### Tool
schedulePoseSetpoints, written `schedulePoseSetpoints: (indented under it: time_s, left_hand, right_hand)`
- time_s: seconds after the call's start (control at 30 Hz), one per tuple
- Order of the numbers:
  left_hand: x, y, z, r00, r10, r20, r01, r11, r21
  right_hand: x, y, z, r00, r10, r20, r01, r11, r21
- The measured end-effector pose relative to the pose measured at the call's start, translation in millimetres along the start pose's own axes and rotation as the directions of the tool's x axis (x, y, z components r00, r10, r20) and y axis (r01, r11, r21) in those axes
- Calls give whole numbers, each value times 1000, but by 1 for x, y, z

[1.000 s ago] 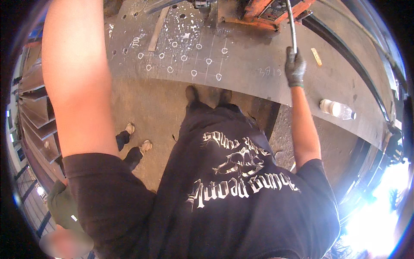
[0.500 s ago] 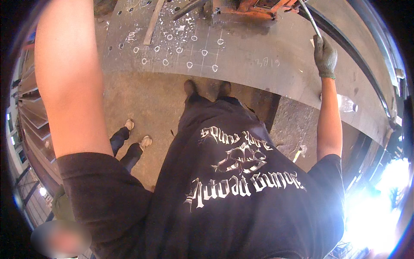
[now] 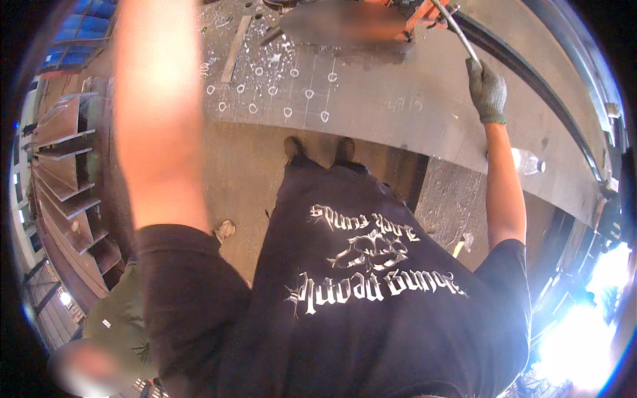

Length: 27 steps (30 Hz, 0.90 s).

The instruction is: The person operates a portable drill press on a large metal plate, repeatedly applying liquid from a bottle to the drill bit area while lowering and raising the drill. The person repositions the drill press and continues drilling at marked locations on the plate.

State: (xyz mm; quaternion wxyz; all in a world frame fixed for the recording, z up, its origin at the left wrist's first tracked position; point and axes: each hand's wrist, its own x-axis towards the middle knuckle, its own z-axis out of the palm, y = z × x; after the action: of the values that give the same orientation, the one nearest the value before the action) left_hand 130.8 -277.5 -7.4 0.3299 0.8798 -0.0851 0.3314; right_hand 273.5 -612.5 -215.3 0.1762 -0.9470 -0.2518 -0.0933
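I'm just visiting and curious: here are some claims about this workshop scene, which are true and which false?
1. The right hand wears a grey glove. True.
2. That hand grips a thin metal lever. True.
3. The steel plate is bare of markings. False: white chalk loops and lines are drawn on it.
4. The left hand is holding a hammer. False: only the bare left forearm shows, and the hand is out of view.
5. A clear plastic bottle lies near the plate's edge, by the right arm. True.
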Motion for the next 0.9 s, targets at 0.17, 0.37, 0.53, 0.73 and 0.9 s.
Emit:
schedulePoseSetpoints:
  time_s: [0.17,0.37,0.53,0.73,0.9]
  left_hand:
    - [64,79,65,964,234,-127,-248,962,-114]
    - [114,130,107,926,281,-253,-306,950,-62]
    - [132,144,122,921,293,-259,-317,947,-55]
    - [148,162,139,920,314,-236,-332,942,-39]
    - [150,166,152,921,286,-265,-295,956,6]
  right_hand:
    - [-22,20,-8,999,-41,-18,41,999,7]
    - [5,24,-1,985,-170,29,169,985,46]
    - [46,21,-13,982,-186,32,184,981,66]
    - [148,7,-16,971,-176,158,176,984,17]
    - [146,-1,-19,953,-151,263,151,988,20]
